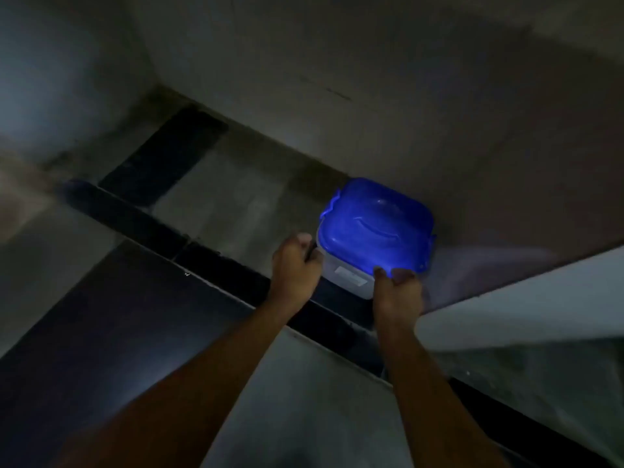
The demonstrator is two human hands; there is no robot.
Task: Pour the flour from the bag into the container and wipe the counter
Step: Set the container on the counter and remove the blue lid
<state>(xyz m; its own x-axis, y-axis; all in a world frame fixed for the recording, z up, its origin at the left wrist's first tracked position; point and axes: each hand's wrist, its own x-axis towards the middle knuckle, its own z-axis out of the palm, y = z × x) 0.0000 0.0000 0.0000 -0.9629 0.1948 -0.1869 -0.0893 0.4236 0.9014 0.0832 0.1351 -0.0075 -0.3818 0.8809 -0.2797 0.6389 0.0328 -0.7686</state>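
Dim shelf [236,211]: hands grip container [374,228] at edge.

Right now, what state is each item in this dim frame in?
Clear plastic container: upright on the shelf, held at both sides.
Blue plastic lid: on the container, closed.
Left hand: gripping the container's left side.
Right hand: gripping the near corner.
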